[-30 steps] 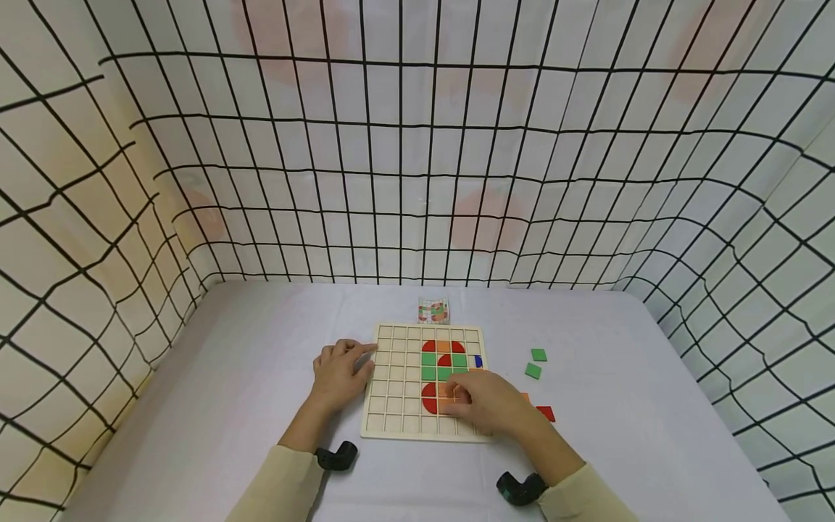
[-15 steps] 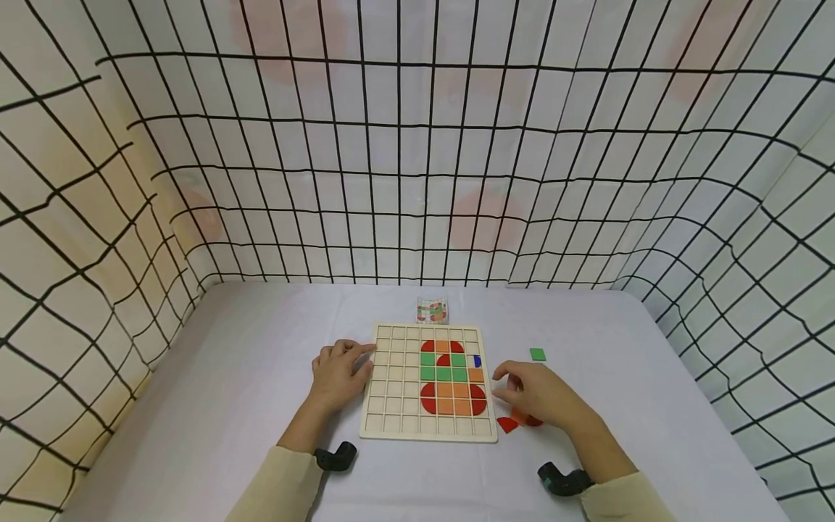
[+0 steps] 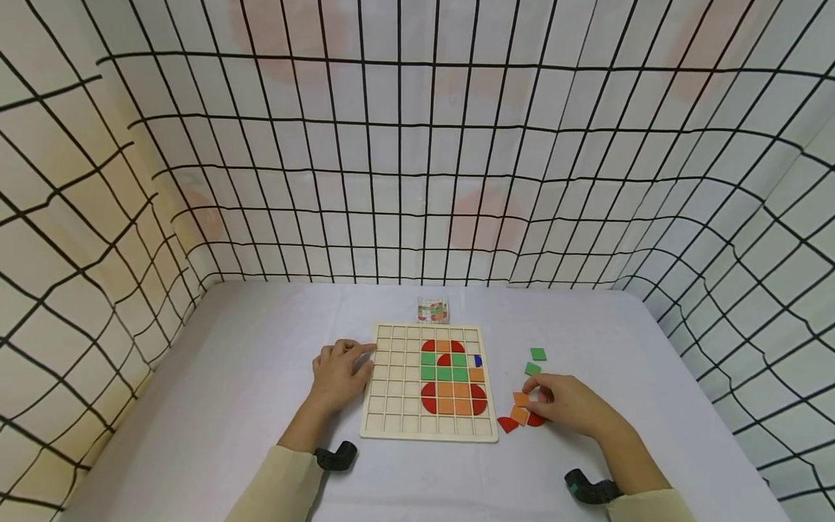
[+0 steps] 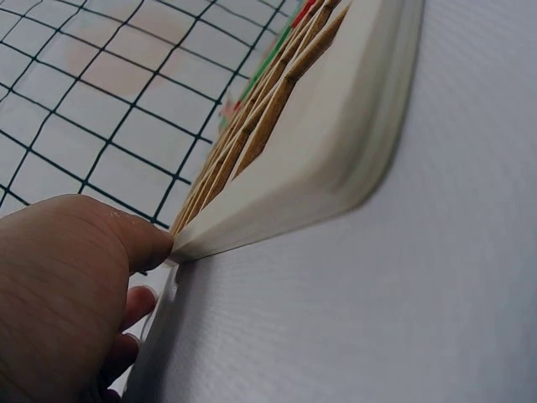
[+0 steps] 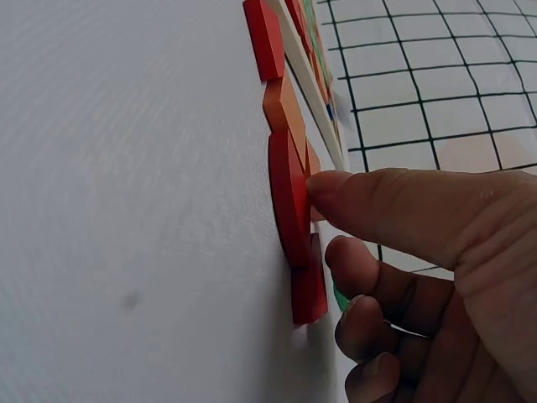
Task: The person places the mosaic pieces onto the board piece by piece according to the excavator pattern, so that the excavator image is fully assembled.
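Observation:
A wooden grid board (image 3: pixel 398 384) lies on the table with red, orange, green and blue pieces in its right half. My left hand (image 3: pixel 339 373) rests at the board's left edge; in the left wrist view the thumb of that hand (image 4: pixel 75 285) touches the board's side (image 4: pixel 277 210). Right of the board, my right hand (image 3: pixel 574 407) is over loose pieces: orange squares (image 3: pixel 519 415) and red pieces (image 3: pixel 507 425). In the right wrist view, the thumb of this hand (image 5: pixel 419 269) touches or nearly touches a curved red piece (image 5: pixel 289 197); no piece is visibly gripped.
Two green squares (image 3: pixel 538 354) lie beyond the right hand. A small patterned card (image 3: pixel 433 310) stands behind the board. Black wire mesh (image 3: pixel 404 249) rises around the table's back and sides.
My right hand moved off the board to the right, over the loose pieces, uncovering red and orange pieces in the board's lower right. My left hand stayed put.

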`<state>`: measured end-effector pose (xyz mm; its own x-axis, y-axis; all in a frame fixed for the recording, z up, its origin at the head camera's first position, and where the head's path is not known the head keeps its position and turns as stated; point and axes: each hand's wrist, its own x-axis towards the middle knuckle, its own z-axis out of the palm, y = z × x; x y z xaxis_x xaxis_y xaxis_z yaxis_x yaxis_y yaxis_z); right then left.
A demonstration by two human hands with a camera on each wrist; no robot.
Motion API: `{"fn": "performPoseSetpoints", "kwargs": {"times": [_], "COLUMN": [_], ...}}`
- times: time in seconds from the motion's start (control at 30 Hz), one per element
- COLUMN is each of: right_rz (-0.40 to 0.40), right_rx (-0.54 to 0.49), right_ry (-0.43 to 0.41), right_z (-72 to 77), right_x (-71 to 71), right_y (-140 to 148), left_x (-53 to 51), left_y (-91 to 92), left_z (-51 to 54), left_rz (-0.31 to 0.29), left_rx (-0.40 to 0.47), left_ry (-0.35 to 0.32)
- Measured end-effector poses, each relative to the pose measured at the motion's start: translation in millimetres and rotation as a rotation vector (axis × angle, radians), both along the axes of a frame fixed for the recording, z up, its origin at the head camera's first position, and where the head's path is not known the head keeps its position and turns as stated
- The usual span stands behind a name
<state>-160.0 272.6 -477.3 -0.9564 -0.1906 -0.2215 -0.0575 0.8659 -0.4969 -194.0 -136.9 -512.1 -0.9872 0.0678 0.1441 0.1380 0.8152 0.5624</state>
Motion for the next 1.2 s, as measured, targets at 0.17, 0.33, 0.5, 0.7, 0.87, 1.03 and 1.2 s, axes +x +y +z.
{"fn": "performPoseSetpoints", "kwargs": {"times": [0.17, 0.33, 0.5, 0.7, 0.87, 1.03, 1.2], "right_rz": [0.0, 0.012, 0.022, 0.047, 0.058, 0.069, 0.095], "right_rx": [0.029, 0.057, 0.062, 0.068, 0.045, 0.03, 0.039], "right_ry": [0.0, 0.018, 0.037, 0.072, 0.082, 0.076, 0.08], "right_z": [-2.4, -2.9, -4.3, -0.4, 6.5, 10.9, 12.0], "right_x": [-1.8, -4.0, -4.4, -5.9, -10.0, -14.1, -19.2], "right_y": [1.8, -0.2, 0.0, -4.5, -16.7, -35.4, -56.9], "left_x": [0.1, 0.7, 1.3, 0.0, -1.0, -1.1, -0.2], "left_y": [-0.5, 0.7, 1.7, 1.4, 0.5, -0.1, 0.2], "left_z": [-1.5, -2.3, -1.5, -3.6, -4.1, -2.8, -2.3], "left_rz": [0.004, 0.006, 0.003, 0.008, 0.008, 0.006, 0.006], "left_rx": [0.004, 0.005, 0.009, 0.004, 0.0, 0.006, 0.006], "left_ry": [0.001, 0.009, 0.009, 0.024, 0.013, 0.002, 0.01]}}
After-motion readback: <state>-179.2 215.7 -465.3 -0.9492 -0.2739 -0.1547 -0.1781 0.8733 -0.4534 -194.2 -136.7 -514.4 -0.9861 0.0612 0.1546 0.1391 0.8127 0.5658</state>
